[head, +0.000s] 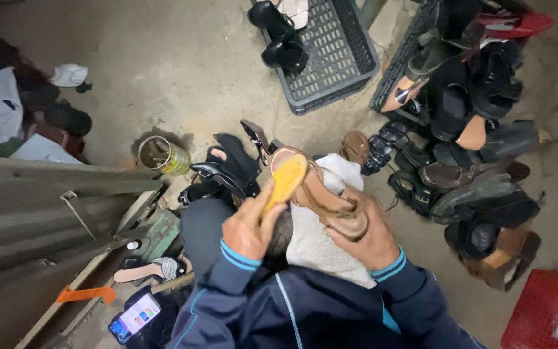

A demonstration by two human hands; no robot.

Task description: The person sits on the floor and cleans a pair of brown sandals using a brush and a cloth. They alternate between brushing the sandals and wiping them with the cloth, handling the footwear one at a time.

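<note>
Left hand [248,227] pinches a yellow sole [285,181]; right hand [364,234] grips the tan sandal [327,203]. The sole, if badly aligned, could seat crooked.

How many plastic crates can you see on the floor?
3. One dark crate top centre, another dark crate beside it under piled shoes, and a red crate bottom right. More may be hidden.

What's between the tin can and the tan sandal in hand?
Head view: a cluster of black heeled shoes sits between the tin can and the tan sandal.
</note>
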